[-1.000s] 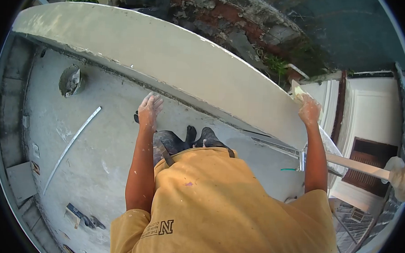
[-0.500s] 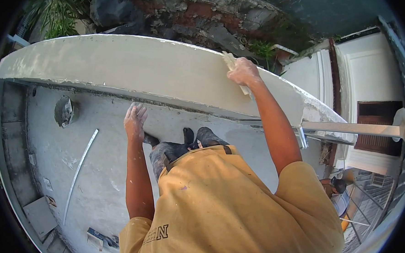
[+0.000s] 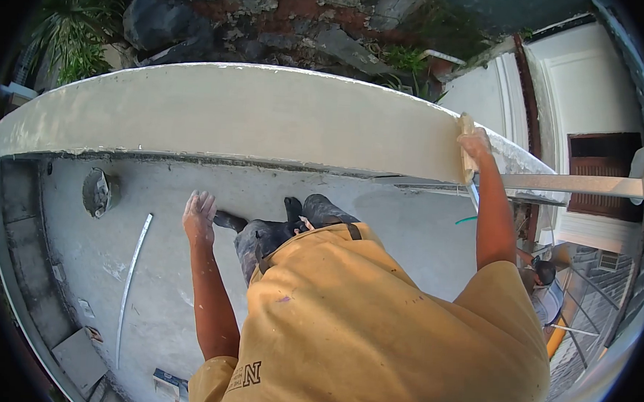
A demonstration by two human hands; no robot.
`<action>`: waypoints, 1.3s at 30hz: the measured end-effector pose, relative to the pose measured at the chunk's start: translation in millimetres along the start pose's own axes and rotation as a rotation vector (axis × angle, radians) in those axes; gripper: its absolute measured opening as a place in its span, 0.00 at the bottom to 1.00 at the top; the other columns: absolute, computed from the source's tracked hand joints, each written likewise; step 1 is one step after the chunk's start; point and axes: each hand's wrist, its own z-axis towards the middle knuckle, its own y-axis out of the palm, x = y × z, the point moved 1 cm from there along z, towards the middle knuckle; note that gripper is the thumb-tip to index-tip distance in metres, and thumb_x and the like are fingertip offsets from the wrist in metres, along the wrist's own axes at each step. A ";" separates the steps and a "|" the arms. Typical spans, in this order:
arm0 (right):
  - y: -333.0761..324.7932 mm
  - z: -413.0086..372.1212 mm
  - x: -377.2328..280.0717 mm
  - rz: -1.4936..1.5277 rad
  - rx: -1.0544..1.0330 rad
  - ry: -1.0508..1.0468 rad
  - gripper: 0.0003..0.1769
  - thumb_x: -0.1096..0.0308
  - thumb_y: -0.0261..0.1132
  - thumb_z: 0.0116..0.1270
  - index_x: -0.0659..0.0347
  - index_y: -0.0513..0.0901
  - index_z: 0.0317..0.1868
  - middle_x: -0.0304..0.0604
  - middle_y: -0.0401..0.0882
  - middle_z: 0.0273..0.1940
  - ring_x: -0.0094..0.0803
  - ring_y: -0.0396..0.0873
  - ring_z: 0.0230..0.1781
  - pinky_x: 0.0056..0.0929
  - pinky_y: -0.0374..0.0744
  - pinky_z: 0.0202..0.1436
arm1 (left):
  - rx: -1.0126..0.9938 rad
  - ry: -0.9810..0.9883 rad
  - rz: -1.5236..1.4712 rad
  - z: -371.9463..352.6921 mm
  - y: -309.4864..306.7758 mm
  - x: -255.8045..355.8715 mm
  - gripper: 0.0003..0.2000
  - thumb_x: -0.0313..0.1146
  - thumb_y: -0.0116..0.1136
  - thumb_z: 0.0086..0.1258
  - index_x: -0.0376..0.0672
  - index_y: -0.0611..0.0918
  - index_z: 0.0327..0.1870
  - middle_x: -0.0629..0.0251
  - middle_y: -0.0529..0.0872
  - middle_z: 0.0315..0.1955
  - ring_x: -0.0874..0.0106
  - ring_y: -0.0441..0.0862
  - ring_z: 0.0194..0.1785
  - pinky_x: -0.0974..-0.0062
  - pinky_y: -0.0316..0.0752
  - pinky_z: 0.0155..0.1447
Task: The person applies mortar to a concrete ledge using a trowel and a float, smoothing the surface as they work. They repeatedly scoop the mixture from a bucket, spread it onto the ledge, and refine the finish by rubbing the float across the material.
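Observation:
On the right, my right hand (image 3: 476, 145) is closed round a pale plastering float (image 3: 466, 124), which lies across the top of a long curved plastered wall (image 3: 268, 118). The float is near the wall's right end, beside a metal beam. My left hand (image 3: 200, 213) hangs in the air over the floor, just on the near side of the wall. It holds nothing; its fingers are stretched out and dusted with pale material. The wall's top looks smooth and damp beige, with a whiter far edge.
A bucket (image 3: 101, 193) stands on the concrete floor (image 3: 173, 266) at left, with a long metal straightedge (image 3: 134, 289) nearby. A metal beam (image 3: 578, 184) runs off right. Another person (image 3: 544, 278) is lower right by scaffolding. Rocks (image 3: 156, 21) and plants lie beyond the wall.
My right hand has slid the float rightwards along the wall top, towards the beam. My left hand has moved slightly left and down in view. The view has shifted a little.

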 end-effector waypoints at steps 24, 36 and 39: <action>40.3 -149.4 -263.2 0.136 -0.147 -0.657 0.13 0.68 0.67 0.51 0.68 0.85 0.36 0.55 0.84 0.28 0.44 0.85 0.32 0.39 0.81 0.39 | -0.144 0.120 -0.088 15.1 27.3 63.6 0.23 0.35 0.50 0.75 0.33 0.67 0.67 0.46 0.78 0.57 0.60 0.80 0.56 0.67 0.77 0.56; 108.4 -177.2 -365.2 -0.073 -0.019 -0.443 0.23 0.66 0.64 0.50 0.77 0.80 0.44 0.66 0.81 0.45 0.52 0.82 0.46 0.40 0.79 0.51 | 0.301 -0.025 -0.186 23.1 -176.2 43.6 0.19 0.34 0.49 0.75 0.37 0.73 0.63 0.58 0.84 0.48 0.70 0.84 0.45 0.76 0.79 0.43; 145.8 -184.4 -453.3 0.067 -0.169 -0.733 0.23 0.65 0.68 0.48 0.75 0.82 0.41 0.64 0.83 0.42 0.53 0.83 0.44 0.42 0.79 0.48 | 0.313 -0.041 -0.150 29.6 -208.4 60.9 0.19 0.34 0.50 0.75 0.37 0.74 0.63 0.58 0.84 0.48 0.70 0.84 0.45 0.76 0.79 0.43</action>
